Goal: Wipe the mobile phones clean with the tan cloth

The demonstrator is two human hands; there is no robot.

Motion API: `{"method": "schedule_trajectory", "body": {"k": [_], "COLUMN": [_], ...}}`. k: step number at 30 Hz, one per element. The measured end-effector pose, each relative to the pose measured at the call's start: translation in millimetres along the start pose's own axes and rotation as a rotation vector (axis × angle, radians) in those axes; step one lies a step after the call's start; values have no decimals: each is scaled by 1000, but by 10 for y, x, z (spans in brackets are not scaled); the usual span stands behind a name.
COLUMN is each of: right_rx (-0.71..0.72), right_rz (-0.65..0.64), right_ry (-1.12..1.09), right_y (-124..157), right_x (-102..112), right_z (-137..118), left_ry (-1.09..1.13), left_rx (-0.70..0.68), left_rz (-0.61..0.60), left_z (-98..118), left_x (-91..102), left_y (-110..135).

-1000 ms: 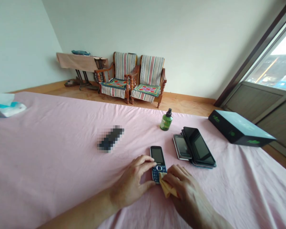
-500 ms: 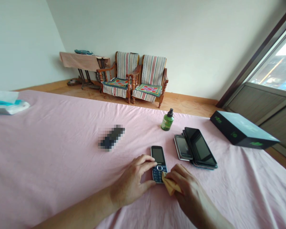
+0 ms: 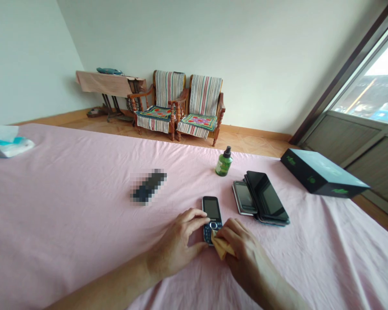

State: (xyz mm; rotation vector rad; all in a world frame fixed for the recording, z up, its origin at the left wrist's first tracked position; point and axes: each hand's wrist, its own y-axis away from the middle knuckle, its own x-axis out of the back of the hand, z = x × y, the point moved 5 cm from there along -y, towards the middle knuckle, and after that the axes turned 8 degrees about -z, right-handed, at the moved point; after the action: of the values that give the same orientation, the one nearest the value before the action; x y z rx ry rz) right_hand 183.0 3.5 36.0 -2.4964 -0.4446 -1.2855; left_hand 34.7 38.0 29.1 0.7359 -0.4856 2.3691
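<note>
A small dark blue keypad phone [image 3: 211, 210] lies face up on the pink cloth-covered table [image 3: 67, 206]. My left hand [image 3: 176, 246] rests beside it, thumb and fingertips gripping its left edge and lower end. My right hand [image 3: 242, 254] is closed on a small folded yellow-orange cloth [image 3: 220, 247], pressing it on the phone's keypad. The phone's lower end is hidden under the cloth and fingers.
A pile of dark smartphones [image 3: 261, 199] lies right of the keypad phone. A green spray bottle [image 3: 224, 162] stands behind. A black box [image 3: 323, 173] sits at the right edge, a tissue pack [image 3: 4, 142] far left, a blurred dark object [image 3: 148, 187] mid-table. Two chairs [image 3: 181, 105] stand by the wall.
My right hand with the cloth has slid slightly left and up over the keypad. My left hand keeps its hold on the phone. The view shifted slightly.
</note>
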Motion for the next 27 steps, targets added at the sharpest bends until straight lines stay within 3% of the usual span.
{"method": "schedule_trajectory", "body": {"k": [27], "right_rx": [30], "right_rz": [1], "right_ry": [-12], "right_y": [-26], "right_x": [6], "right_z": [-75], "left_ry": [7], "left_rx": [-20], "left_rz": [-5], "left_z": [-10], "left_x": [-15], "left_y": [-7]}}
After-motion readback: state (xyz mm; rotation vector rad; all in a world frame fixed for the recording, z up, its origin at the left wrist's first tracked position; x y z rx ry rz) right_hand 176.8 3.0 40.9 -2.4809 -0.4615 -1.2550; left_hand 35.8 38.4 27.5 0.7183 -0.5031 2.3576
